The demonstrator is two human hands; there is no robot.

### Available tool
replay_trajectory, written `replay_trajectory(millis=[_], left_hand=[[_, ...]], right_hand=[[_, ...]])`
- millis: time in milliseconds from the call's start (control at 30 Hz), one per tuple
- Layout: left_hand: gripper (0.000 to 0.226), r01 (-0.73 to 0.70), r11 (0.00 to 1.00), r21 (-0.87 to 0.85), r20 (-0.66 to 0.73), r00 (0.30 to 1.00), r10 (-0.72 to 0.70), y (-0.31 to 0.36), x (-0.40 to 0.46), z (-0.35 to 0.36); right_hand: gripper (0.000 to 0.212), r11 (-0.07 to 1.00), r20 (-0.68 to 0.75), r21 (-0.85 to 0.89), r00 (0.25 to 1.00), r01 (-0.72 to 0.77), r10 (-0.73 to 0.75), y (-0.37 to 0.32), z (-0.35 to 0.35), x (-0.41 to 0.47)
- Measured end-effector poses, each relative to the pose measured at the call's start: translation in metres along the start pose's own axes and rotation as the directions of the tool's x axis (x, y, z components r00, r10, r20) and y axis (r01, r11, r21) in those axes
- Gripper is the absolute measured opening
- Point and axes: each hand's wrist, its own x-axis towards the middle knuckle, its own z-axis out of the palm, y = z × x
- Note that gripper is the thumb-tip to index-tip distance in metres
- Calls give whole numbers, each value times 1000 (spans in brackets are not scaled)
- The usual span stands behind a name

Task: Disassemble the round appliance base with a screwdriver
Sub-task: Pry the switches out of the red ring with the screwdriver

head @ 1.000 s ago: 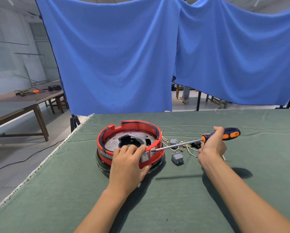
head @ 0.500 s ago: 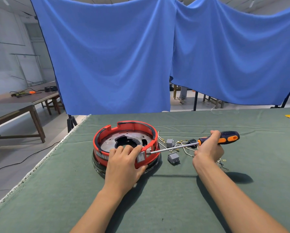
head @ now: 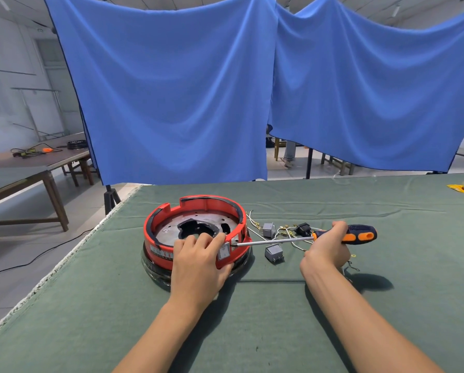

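The round appliance base (head: 195, 232), a red ring with a grey metal plate inside, sits on the green table cloth (head: 252, 332) directly under and ahead of the left hand (head: 199, 267). That hand lies over the near rim, fingers curled over the edge into the ring and thumb against the red outer wall, gripping the base; a small grey switch (head: 223, 251) on the wall shows just right of its fingers. The right hand (head: 329, 250) is off to the right of the base, closed round the orange-and-dark handle of the screwdriver (head: 343, 236). The metal shaft runs leftward from this hand almost level, and its tip meets the right side of the ring close beside the left hand's fingertips. Between the two hands, under and behind the shaft, lie loose parts: two grey blocks (head: 274, 253), a small black switch (head: 304, 229) and a tangle of thin wires (head: 284, 232). Blue curtains (head: 225, 90) hang beyond the table, far ahead of both hands.
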Motion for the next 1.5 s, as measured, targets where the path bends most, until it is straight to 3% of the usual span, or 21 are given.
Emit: replay_trajectory(millis=[167, 467, 800, 1067, 1233, 1500], left_hand=[[59, -26, 999, -47, -12, 1000, 26, -2, -2, -1], [58, -23, 998, -64, 0, 1000, 23, -3, -2, -1], [60, -49, 995, -85, 5, 999, 49, -5, -2, -3], [64, -55, 996, -73, 34, 998, 58, -6, 0, -2], [64, -45, 997, -66, 57, 997, 49, -6, 2, -5], [61, -14, 998, -56, 49, 999, 17, -3, 3, -5]], right_hand=[[27, 999, 4, -43, 1000, 2, -1, -4, 12, 1], [27, 980, 149, -182, 987, 82, -55, -13, 47, 2], [28, 883, 364, -404, 928, 239, -85, -15, 97, -10], [25, 821, 437, -498, 898, 280, -41, -9, 115, -13], [26, 871, 407, -426, 912, 245, -57, -14, 100, -5], [27, 967, 198, -195, 972, 167, -128, -19, 52, -2]])
